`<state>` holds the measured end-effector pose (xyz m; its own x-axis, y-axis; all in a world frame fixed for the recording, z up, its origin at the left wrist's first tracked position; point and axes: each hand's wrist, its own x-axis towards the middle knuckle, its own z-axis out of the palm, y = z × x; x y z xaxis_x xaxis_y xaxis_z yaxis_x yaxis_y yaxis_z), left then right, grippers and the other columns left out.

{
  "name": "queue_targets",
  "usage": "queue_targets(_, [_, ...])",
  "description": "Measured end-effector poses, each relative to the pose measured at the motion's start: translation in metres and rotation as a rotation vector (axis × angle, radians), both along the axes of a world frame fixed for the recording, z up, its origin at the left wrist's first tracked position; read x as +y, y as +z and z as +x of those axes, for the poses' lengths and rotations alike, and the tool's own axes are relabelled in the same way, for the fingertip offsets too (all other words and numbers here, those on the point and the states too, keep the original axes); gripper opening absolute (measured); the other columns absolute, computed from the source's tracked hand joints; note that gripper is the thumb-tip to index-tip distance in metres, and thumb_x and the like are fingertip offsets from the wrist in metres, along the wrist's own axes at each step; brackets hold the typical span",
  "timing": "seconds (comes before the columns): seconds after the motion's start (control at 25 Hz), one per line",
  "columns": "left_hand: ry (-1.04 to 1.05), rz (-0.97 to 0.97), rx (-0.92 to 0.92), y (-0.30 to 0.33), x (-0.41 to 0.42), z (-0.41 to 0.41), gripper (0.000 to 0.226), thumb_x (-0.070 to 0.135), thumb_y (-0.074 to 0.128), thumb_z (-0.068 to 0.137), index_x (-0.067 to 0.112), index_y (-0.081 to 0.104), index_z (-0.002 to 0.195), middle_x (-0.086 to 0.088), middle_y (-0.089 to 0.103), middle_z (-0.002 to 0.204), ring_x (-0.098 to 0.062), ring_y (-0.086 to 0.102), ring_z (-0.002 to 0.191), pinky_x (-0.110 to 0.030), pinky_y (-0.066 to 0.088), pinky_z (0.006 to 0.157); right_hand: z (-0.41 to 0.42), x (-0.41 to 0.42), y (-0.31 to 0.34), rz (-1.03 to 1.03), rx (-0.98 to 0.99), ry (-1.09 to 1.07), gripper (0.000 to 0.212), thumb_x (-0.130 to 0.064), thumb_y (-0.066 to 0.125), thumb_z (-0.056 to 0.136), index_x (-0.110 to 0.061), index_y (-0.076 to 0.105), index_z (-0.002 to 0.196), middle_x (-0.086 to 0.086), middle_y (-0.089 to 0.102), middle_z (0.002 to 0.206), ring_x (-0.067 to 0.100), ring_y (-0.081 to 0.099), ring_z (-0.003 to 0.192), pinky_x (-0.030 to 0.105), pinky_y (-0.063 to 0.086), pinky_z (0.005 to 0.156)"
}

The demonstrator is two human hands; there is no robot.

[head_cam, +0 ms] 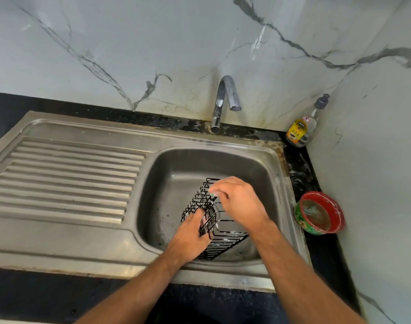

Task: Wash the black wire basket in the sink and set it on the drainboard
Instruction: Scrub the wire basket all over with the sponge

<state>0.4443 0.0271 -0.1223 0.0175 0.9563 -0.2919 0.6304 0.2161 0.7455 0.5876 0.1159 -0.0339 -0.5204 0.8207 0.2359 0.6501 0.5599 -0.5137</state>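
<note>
The black wire basket (219, 232) is held tilted over the steel sink basin (176, 164), with traces of foam on its wires. My left hand (190, 237) grips its near left side, fingers curled through the wires. My right hand (240, 202) sits on the basket's upper far edge and pinches a small green and white scrub pad (214, 194) against the wire. The ribbed drainboard (66, 176) lies to the left of the basin with nothing on it.
A chrome tap (225, 101) stands behind the basin; no water is seen running. A dish-soap pump bottle (304, 127) stands in the back right corner. A red and green bowl (320, 212) with murky liquid sits on the black counter right of the sink.
</note>
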Motion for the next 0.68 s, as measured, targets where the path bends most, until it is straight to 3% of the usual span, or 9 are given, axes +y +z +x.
queue_targets(0.08, [0.014, 0.004, -0.007, 0.001, 0.0, 0.0, 0.025, 0.025, 0.06, 0.086, 0.033, 0.042, 0.101, 0.007, 0.057, 0.101, -0.014, 0.057, 0.095, -0.041, 0.051, 0.09, -0.005, 0.017, 0.005, -0.07, -0.124, 0.023, 0.029, -0.002, 0.06, 0.093, -0.022, 0.078, 0.103, -0.002, 0.075, 0.106, 0.014, 0.067, 0.102, 0.032, 0.051, 0.098])
queue_targets(0.16, [0.019, 0.002, 0.008, 0.002, 0.001, 0.0, 0.025, 0.022, 0.061, 0.088, 0.032, 0.04, 0.096, 0.005, 0.057, 0.098, -0.015, 0.057, 0.092, -0.039, 0.05, 0.087, 0.001, 0.032, 0.012, -0.226, -0.08, -0.102, 0.032, -0.001, 0.055, 0.092, -0.023, 0.077, 0.1, -0.003, 0.075, 0.104, 0.011, 0.067, 0.097, 0.03, 0.051, 0.097])
queue_targets(0.32, [0.046, 0.012, -0.006, 0.002, 0.002, -0.001, 0.022, 0.014, 0.06, 0.091, 0.025, 0.042, 0.095, 0.003, 0.056, 0.095, -0.013, 0.056, 0.088, -0.032, 0.047, 0.078, 0.017, 0.03, 0.008, -0.251, 0.012, -0.238, 0.033, -0.002, 0.055, 0.093, -0.019, 0.076, 0.112, -0.002, 0.069, 0.11, 0.008, 0.062, 0.099, 0.012, 0.042, 0.094])
queue_targets(0.4, [0.049, 0.015, -0.02, 0.003, 0.002, -0.001, 0.021, 0.012, 0.06, 0.091, 0.024, 0.044, 0.098, 0.004, 0.057, 0.095, -0.012, 0.057, 0.089, -0.033, 0.048, 0.08, 0.019, 0.017, 0.002, -0.279, -0.043, -0.166, 0.035, -0.003, 0.053, 0.094, -0.019, 0.074, 0.118, 0.0, 0.067, 0.109, 0.012, 0.064, 0.099, 0.018, 0.045, 0.096])
queue_targets(0.48, [0.054, 0.022, -0.029, 0.002, 0.002, -0.002, 0.021, 0.014, 0.061, 0.089, 0.025, 0.045, 0.099, 0.005, 0.058, 0.096, -0.013, 0.058, 0.091, -0.039, 0.052, 0.084, 0.023, 0.0, 0.001, -0.325, 0.009, -0.137, 0.035, -0.001, 0.054, 0.093, -0.02, 0.077, 0.111, -0.004, 0.068, 0.104, 0.011, 0.066, 0.094, 0.027, 0.05, 0.095])
queue_targets(0.68, [0.039, 0.009, -0.035, -0.004, 0.002, -0.002, 0.024, 0.019, 0.065, 0.088, 0.029, 0.045, 0.099, 0.006, 0.058, 0.1, -0.011, 0.059, 0.094, -0.042, 0.055, 0.087, 0.044, -0.027, 0.007, -0.325, -0.005, -0.095, 0.029, -0.001, 0.064, 0.09, -0.023, 0.08, 0.096, -0.012, 0.069, 0.096, 0.004, 0.065, 0.087, 0.025, 0.053, 0.086])
